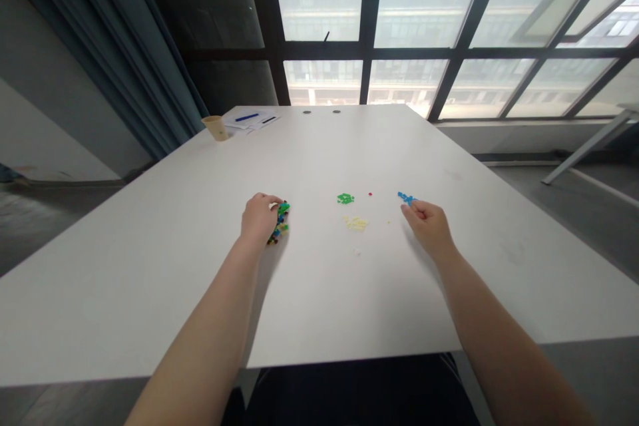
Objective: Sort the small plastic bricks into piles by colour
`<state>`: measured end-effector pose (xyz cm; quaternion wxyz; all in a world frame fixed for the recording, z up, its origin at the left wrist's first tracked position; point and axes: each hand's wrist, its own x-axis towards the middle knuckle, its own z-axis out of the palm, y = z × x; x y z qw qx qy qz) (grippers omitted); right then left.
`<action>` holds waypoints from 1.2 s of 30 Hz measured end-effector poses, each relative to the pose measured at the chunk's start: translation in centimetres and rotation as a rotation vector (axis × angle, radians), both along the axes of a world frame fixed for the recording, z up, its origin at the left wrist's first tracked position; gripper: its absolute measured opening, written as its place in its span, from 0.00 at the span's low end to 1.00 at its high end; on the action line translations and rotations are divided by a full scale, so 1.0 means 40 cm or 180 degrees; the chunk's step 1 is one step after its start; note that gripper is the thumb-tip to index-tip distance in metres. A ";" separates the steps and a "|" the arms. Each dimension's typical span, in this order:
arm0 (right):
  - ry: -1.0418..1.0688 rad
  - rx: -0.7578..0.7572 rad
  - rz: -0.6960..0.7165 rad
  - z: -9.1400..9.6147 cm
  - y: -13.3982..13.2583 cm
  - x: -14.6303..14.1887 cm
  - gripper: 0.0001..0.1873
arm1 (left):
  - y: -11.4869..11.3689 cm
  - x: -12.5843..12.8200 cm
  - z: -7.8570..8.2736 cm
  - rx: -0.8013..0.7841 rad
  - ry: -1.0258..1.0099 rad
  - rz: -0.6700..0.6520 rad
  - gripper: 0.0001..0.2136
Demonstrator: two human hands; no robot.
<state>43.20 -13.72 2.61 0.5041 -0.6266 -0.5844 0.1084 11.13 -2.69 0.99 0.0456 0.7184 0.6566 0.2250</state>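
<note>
Two hands: left hand (260, 219) closed on multicoloured tiny bricks (280, 222); right hand (426, 228) pinching blue bricks (406, 198).
Arms: both reached forward, well apart.
Between hands: green bricks (345, 198), yellow bricks (356, 223).
Room: white table (504, 266) spread wide beyond both hands; its near edge lay under the forearms.

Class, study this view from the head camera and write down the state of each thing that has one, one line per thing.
left hand: curled against the heap of mixed-colour pieces
mixed-colour pieces: heaped loosely, partly behind the left hand
right hand: fingers curled, at the blue pieces
blue pieces: in a short, loose row
green pieces: small loose cluster
pale yellow pieces: loosely scattered cluster
blue pen: lying on papers
</note>
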 end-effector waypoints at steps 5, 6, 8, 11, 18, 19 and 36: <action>-0.0466 -0.0278 0.0160 -0.011 0.006 -0.002 0.20 | 0.003 -0.008 -0.020 -0.0291 0.0142 -0.0071 0.10; -0.0561 -0.0348 0.0180 -0.012 0.006 -0.004 0.20 | 0.003 -0.003 -0.023 -0.0324 0.0170 -0.0106 0.10; -0.0684 -0.0441 0.0194 -0.011 0.007 -0.006 0.20 | 0.004 0.003 -0.030 -0.0374 0.0228 -0.0138 0.10; -0.0738 -0.0488 0.0197 -0.011 0.007 -0.005 0.20 | 0.013 0.004 -0.040 -0.0417 0.0284 -0.0159 0.10; -0.0763 -0.0553 0.0238 -0.010 0.008 -0.007 0.19 | 0.025 -0.004 -0.050 -0.0377 0.0270 -0.0251 0.09; -0.0765 -0.0558 0.0233 -0.009 0.008 -0.008 0.19 | 0.024 -0.003 -0.049 -0.0360 0.0237 -0.0252 0.09; -0.0843 -0.0544 0.0494 -0.010 0.006 -0.031 0.20 | -0.149 0.187 0.058 -0.2897 -0.5081 -0.1552 0.13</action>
